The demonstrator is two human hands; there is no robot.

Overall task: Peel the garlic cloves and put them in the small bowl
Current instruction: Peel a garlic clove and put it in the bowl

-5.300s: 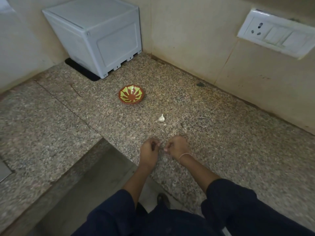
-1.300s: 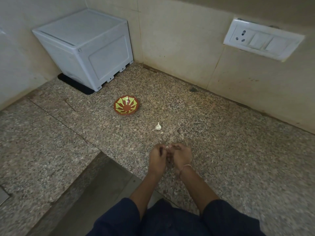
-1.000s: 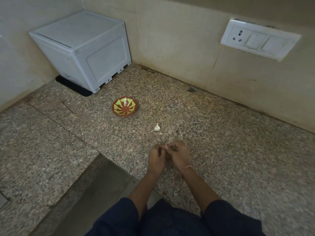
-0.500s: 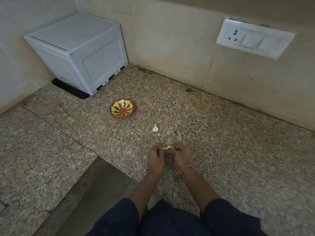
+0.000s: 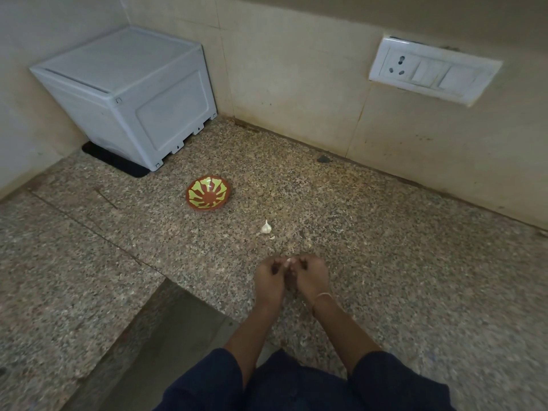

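My left hand (image 5: 269, 278) and my right hand (image 5: 311, 277) are pressed together over the granite counter (image 5: 385, 262), fingers curled. A small pale garlic clove (image 5: 287, 261) shows between the fingertips of both hands. Beyond the hands, a white garlic bulb (image 5: 266, 227) lies on the counter with a bit of peel (image 5: 272, 237) beside it. The small bowl (image 5: 208, 192), red-brown with a yellow-green pattern, stands further back and to the left; nothing is seen inside it.
A white plastic box (image 5: 130, 93) stands on a black mat in the back left corner. A wall socket plate (image 5: 433, 69) is on the tiled wall at right. The counter steps down at a cut-out edge (image 5: 166, 292) left of my arms.
The hands stay together on the clove, with small finger movements. The camera has shifted slightly, so the bowl and bulb sit a little lower and further left in view.
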